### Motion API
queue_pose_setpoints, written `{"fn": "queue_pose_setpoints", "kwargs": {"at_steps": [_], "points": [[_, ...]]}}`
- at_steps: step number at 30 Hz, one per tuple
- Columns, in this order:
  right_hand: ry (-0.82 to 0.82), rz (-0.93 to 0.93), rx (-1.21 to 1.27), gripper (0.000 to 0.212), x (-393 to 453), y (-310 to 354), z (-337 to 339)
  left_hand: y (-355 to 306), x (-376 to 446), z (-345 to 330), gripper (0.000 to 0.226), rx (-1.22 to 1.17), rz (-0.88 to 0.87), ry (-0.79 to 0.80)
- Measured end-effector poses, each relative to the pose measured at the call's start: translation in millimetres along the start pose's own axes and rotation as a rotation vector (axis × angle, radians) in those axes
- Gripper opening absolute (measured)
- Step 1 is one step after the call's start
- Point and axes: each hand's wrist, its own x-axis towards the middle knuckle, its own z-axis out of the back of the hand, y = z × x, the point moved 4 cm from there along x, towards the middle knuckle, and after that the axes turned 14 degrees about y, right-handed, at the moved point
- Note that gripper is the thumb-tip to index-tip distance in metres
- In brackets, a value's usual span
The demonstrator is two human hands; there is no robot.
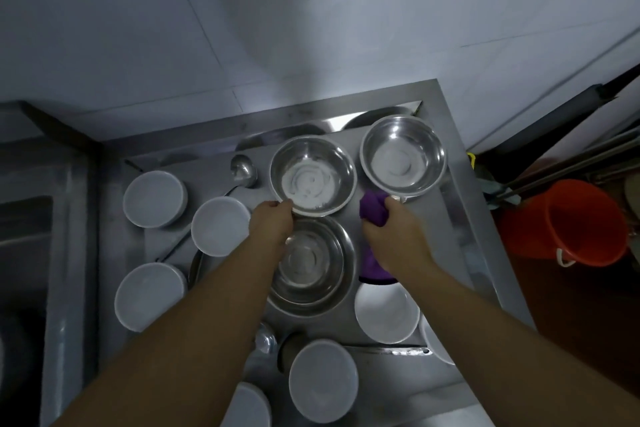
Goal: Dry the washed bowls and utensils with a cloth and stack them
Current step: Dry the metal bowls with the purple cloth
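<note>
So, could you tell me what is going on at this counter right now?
A person is drying dishes on a steel counter. The left hand grips the near rim of a steel bowl, while the right hand holds a purple cloth beside it. Other steel bowls, white bowls and a ladle lie around, not yet stacked.

Lower steel bowl [313, 270]: my left arm covers its left side.
Purple cloth [374, 208]: mostly bunched inside my right hand [398, 229]; more shows under my wrist.
Ladle [243, 168]: handle runs behind a white bowl [221, 225].
White bowl at right [437, 343]: mostly hidden past the counter edge.
Bottom white bowl [251, 407]: cut off by the frame.
</note>
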Motion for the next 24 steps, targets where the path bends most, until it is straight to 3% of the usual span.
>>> {"fn": "queue_pose_setpoints", "kwargs": {"at_steps": [4, 9, 15, 24], "points": [[-0.018, 0.035, 0.037, 0.022, -25, 7, 5, -5, -20, 6, 0.052, -0.098, -0.049, 0.025], [-0.028, 0.099, 0.076, 0.018, -62, 20, 17, 5, -58, 15, 0.018, -0.178, -0.066, 0.05], [-0.01, 0.247, 0.048, 0.016, -100, 51, 35, 9, -126, 13, 0.025, -0.356, -0.173, 0.11], [0.022, 0.564, -0.098, 0.06, -161, 100, 77, 11, -253, -32, 0.03, -0.463, -0.296, 0.415]]}}
